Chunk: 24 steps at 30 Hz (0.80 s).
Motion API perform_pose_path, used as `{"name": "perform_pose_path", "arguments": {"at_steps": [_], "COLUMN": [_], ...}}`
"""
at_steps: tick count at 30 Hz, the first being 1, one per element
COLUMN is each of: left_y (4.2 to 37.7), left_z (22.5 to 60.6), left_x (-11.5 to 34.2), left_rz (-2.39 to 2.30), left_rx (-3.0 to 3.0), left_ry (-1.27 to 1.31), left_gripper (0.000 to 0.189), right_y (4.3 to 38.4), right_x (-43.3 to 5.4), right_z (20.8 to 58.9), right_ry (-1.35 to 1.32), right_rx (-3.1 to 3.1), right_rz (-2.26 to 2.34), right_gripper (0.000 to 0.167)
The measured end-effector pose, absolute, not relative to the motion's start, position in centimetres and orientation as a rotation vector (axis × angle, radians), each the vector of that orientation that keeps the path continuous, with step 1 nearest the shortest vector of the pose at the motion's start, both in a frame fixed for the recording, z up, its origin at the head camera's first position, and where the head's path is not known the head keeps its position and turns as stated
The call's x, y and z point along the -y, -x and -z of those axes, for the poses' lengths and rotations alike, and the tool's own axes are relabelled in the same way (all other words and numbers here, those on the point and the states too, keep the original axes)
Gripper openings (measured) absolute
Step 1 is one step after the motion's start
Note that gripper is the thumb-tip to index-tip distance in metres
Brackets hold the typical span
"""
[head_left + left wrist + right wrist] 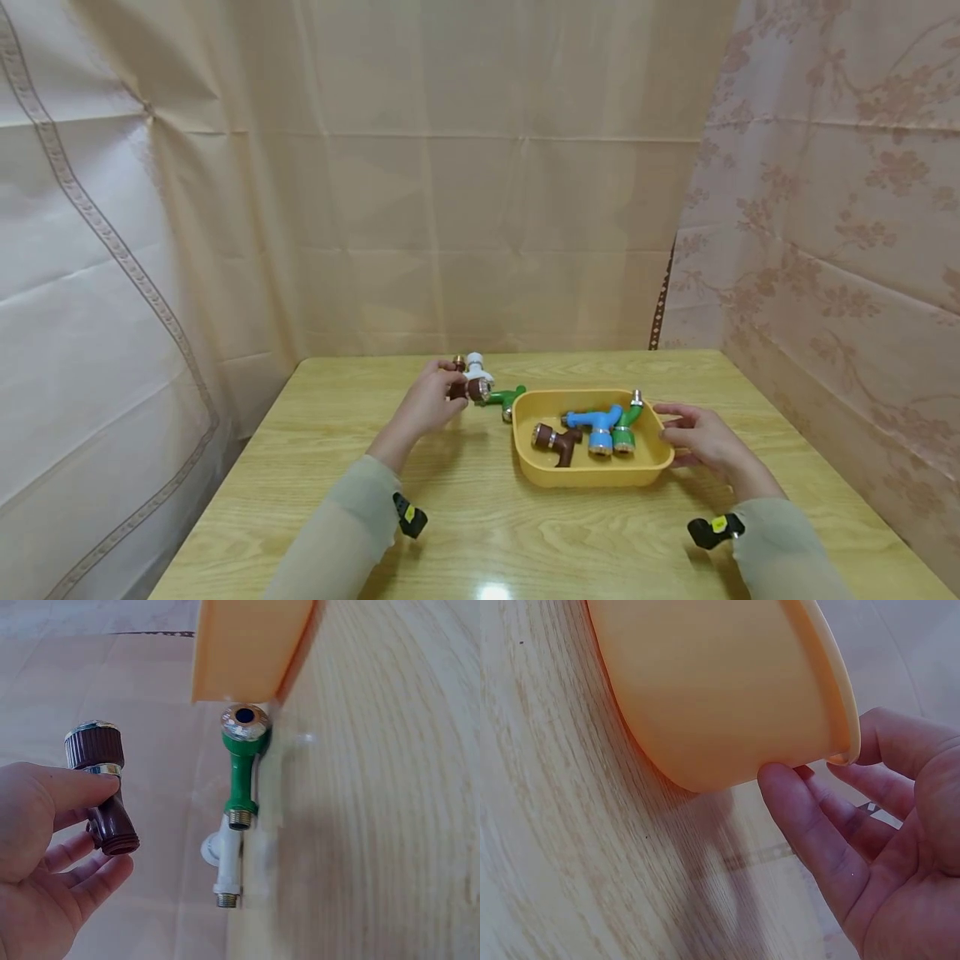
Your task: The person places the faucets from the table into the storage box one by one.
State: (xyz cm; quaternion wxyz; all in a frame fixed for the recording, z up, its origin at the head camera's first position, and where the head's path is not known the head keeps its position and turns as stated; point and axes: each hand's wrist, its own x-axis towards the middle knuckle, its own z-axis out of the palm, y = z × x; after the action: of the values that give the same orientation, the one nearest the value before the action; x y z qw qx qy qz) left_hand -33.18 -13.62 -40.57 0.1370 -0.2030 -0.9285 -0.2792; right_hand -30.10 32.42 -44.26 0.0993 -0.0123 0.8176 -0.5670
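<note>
Left sleeve (pixel 337 529) foremost; left hand (pixel 432 400) pinches a brown tap (pixel 96 750), which could slip if loosely held; half-open right hand (pixel 707 440) apparently touches the yellow basin (pixel 592 477).

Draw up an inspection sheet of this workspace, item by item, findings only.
Surface: wood-grain table, bright glare spot at the near side.
Container: yellow tub on the table, holding a second brown tap, a blue tap and a second green tap.
Loose taps: white tap and green tap, left of the tub.
Clutter: nothing seen.
Left grip: holds a brown tap.
Right grip: touches the tub's right end.
Wrists: a black device on each.
Cables: nothing seen.
Surroundings: beige curtain behind, floral curtain right, pale cloth left.
</note>
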Motion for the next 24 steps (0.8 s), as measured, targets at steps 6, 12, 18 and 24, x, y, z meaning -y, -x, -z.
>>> {"name": "perform_pose_path", "arguments": {"at_steps": [6,12,18,24], "left_y": [32.5,31.9,31.3,31.1], "left_z": [39.5,38.5,37.9,37.8], "left_x": [13.4,13.3,13.2,12.8], "left_rz": [0.862,0.894,0.894,0.865], "left_rx": [2.626,2.593,2.586,2.587], "left_ry": [0.607,0.628,0.636,0.649], "left_gripper": [0.027,0.028,0.027,0.027], "right_y": [29.9,30.0,30.0,29.8], "right_x": [-32.4,-32.5,-32.4,-32.4], "right_z": [44.4,44.3,44.2,44.3], "right_ry": [0.044,0.058,0.065,0.077], "right_rx": [-2.405,-2.415,-2.422,-2.414], "right_rz": [1.69,1.684,1.676,1.696], "right_gripper": [0.062,0.061,0.061,0.061]}}
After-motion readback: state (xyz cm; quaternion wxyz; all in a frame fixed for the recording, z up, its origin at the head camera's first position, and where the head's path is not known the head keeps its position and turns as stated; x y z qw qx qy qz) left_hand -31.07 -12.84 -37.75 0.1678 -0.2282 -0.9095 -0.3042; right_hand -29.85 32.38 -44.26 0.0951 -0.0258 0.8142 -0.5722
